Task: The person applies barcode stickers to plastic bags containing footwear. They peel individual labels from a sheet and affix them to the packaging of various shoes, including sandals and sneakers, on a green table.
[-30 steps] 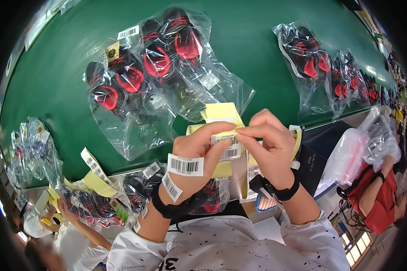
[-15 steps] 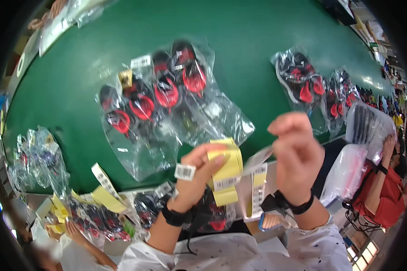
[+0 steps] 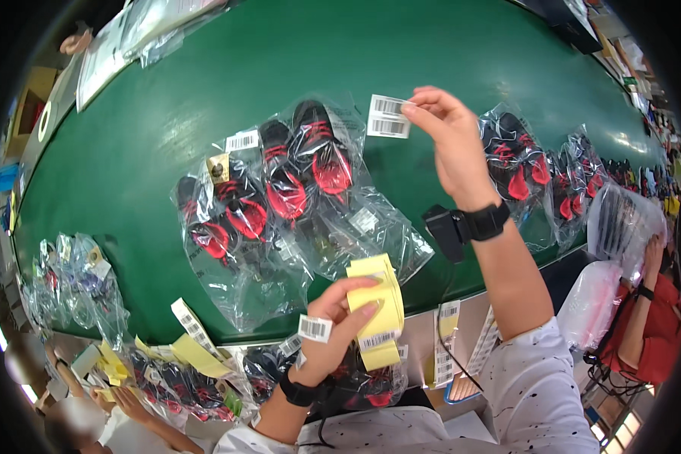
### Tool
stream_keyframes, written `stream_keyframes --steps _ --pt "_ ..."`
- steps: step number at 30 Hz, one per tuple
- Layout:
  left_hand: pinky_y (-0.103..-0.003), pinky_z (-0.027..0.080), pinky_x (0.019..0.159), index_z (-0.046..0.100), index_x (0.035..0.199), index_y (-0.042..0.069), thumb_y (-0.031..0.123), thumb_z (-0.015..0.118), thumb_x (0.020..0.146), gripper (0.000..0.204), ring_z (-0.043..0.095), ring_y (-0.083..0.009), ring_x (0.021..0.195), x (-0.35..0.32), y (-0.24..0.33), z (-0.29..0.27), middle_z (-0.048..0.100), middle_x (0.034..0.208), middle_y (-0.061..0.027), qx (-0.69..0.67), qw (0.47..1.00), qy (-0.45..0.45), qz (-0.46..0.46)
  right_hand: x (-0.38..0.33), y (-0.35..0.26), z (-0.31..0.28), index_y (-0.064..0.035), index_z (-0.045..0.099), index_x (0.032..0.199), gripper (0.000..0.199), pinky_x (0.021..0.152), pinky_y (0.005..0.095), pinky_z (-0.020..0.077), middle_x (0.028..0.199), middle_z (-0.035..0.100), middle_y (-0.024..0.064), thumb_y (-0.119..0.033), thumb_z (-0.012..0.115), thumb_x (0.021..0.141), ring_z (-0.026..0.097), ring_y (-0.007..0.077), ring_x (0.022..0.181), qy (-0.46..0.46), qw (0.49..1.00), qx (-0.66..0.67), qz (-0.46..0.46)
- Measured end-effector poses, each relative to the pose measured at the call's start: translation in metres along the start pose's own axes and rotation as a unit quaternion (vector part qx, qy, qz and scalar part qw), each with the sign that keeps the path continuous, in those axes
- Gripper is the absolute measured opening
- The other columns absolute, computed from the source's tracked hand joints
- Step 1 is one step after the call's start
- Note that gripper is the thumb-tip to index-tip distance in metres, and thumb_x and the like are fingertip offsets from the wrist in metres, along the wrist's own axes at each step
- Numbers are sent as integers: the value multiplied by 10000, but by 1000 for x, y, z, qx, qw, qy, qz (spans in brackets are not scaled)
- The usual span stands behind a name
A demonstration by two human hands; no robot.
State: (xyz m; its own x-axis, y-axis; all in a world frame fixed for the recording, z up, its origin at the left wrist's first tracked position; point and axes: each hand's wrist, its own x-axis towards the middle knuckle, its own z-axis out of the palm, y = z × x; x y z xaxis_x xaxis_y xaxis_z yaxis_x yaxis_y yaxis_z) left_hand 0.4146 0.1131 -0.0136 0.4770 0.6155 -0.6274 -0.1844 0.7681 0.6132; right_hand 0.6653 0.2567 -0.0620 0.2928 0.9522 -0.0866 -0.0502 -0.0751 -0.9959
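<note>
My left hand (image 3: 328, 321) grips a folded stack of yellow label backing (image 3: 378, 299) just above the near table edge. A small barcode sticker (image 3: 315, 328) clings to the back of that hand. Out over the table, my right hand (image 3: 452, 144) pinches a white label with two barcodes (image 3: 389, 116) between thumb and fingers. Left of this label lie several black shoes with red insides (image 3: 286, 193) in clear plastic bags. A white barcode label (image 3: 241, 141) and a tan tag (image 3: 218, 168) show at their far end.
More bagged shoes (image 3: 516, 155) lie to the right on the green table (image 3: 424, 45). A heap of clear bags (image 3: 76, 276) sits at the left. Bagged shoes and yellow label strips (image 3: 200, 356) line the near edge. Co-workers stand at both sides, one in a red shirt (image 3: 635, 325).
My right hand has moved from beside the yellow stack up and away over the table, carrying the barcode label. My left hand still holds the stack. The view has shifted slightly.
</note>
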Motion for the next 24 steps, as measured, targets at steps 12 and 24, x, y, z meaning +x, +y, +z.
stream_keyframes --steps 12,24 --pt "-249 518 781 619 1167 -11 192 570 998 269 646 -103 905 22 22 -6 687 1023 -78 -27 996 54 62 -99 -67 40 51 577 1062 251 795 223 516 982 612 50 127 641 832 611 91 908 -127 989 -3 82" --pt "-208 473 655 709 1042 -32 136 601 977 209 578 -34 751 14 22 9 688 870 -16 120 978 112 126 -100 -68 31 29 630 878 43 685 278 528 984 656 126 7 666 868 645 147 803 -160 955 -226 -106"
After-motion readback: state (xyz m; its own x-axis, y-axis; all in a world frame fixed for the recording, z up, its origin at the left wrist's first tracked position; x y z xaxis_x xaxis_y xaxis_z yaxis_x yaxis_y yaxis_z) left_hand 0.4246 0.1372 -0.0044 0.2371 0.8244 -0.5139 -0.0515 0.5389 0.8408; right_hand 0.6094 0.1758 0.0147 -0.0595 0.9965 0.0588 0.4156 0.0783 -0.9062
